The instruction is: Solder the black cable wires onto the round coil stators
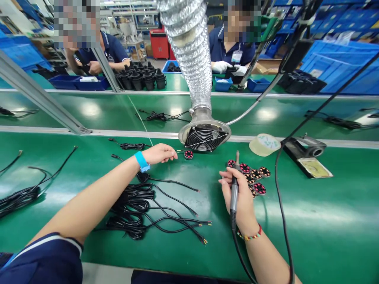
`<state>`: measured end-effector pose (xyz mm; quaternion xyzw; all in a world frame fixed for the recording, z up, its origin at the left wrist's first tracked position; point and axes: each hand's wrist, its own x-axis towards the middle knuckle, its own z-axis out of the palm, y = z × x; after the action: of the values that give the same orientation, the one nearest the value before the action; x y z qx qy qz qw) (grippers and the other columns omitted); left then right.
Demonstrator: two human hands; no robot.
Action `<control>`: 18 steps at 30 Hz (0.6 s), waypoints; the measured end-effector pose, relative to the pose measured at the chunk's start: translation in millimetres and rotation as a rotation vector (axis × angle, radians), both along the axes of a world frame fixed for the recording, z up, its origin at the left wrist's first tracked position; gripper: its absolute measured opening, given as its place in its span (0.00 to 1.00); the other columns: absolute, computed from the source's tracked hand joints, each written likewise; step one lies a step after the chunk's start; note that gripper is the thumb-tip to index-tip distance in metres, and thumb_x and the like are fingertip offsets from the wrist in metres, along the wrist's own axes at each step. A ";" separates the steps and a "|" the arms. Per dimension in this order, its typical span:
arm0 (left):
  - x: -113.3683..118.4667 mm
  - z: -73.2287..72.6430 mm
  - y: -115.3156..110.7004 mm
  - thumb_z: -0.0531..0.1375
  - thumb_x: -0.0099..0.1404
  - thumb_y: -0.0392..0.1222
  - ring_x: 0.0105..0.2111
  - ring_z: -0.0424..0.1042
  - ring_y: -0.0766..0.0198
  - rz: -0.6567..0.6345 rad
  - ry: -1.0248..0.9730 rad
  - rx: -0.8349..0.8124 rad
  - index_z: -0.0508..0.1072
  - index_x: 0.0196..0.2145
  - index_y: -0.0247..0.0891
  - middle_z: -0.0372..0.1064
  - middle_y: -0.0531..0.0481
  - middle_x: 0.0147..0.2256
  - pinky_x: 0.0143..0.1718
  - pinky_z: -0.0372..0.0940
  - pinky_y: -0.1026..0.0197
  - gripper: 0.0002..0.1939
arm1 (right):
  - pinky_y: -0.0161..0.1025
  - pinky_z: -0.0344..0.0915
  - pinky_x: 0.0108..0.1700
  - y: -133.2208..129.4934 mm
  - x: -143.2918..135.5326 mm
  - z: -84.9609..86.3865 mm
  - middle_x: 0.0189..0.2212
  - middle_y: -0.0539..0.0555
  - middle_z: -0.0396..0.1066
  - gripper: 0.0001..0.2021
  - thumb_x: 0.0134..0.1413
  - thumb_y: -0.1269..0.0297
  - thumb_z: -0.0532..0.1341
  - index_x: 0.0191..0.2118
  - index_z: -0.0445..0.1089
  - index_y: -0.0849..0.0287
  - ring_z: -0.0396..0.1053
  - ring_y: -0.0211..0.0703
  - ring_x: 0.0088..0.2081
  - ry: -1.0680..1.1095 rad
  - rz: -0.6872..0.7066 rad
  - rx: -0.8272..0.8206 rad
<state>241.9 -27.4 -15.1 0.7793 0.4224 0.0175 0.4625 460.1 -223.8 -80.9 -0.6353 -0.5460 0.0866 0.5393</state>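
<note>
My right hand point(241, 193) is closed around a soldering iron point(234, 193), its tip pointing up and away from me. Just beyond that hand lie several small round coils point(259, 188) with red-pink or copper-coloured segments. My left hand point(161, 154), wearing a blue wristband point(142, 161), pinches what looks like a black cable; the fingers hide most of it. A thin wire end shows between these fingertips and a single round coil point(188, 154) on the bench. Bundled black cables point(133, 213) with stripped ends lie below my left forearm.
A fume extractor hood point(204, 138) on a foil duct point(189, 47) hangs over the bench's point(183, 252) far edge. Right of it are a round pale roll point(264, 144) and an iron stand point(308, 152). Across a second strip, two people work near black housings point(142, 77) and blue bins.
</note>
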 end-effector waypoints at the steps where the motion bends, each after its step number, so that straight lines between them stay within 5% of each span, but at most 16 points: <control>1: 0.6 0.6 11.1 0.53 0.61 0.43 0.19 0.60 0.71 0.030 0.015 0.027 0.74 0.33 0.34 0.68 0.51 0.26 0.22 0.58 0.66 0.13 | 0.41 0.74 0.38 -0.2 0.5 0.1 0.40 0.56 0.73 0.15 0.60 0.65 0.56 0.52 0.63 0.55 0.74 0.41 0.35 -0.011 -0.004 0.001; 5: 2.8 9.1 72.3 0.55 0.61 0.41 0.21 0.64 0.69 0.176 0.076 0.213 0.74 0.32 0.34 0.70 0.50 0.25 0.24 0.61 0.64 0.11 | 0.41 0.75 0.37 -1.4 -0.9 2.5 0.38 0.56 0.73 0.14 0.60 0.65 0.55 0.51 0.64 0.55 0.74 0.43 0.35 -0.070 -0.003 0.007; 9: 26.6 12.8 128.1 0.59 0.63 0.42 0.38 0.71 0.62 0.258 0.140 0.384 0.74 0.40 0.32 0.73 0.46 0.38 0.41 0.67 0.57 0.11 | 0.40 0.75 0.35 -0.3 -1.0 5.8 0.38 0.56 0.74 0.13 0.61 0.66 0.55 0.51 0.64 0.55 0.74 0.43 0.34 -0.150 -0.004 0.031; 13: 67.4 -4.2 154.5 0.59 0.66 0.45 0.48 0.69 0.56 0.273 0.236 0.456 0.68 0.51 0.35 0.66 0.43 0.51 0.48 0.67 0.48 0.19 | 0.40 0.75 0.36 4.0 6.1 8.2 0.37 0.55 0.74 0.13 0.61 0.68 0.54 0.51 0.64 0.55 0.75 0.43 0.34 -0.239 -0.037 0.057; 18: 98.0 -19.8 180.7 0.59 0.65 0.45 0.50 0.68 0.55 0.299 0.298 0.506 0.66 0.54 0.36 0.64 0.42 0.53 0.49 0.67 0.47 0.21 | 0.40 0.75 0.39 9.7 16.9 11.5 0.35 0.54 0.73 0.14 0.61 0.71 0.54 0.51 0.64 0.56 0.75 0.42 0.34 -0.290 -0.088 0.086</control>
<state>339.9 153.3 -34.9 0.7929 0.5773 0.0753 0.1800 477.0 -214.0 -69.4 -0.6406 -0.5931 -0.0534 0.4848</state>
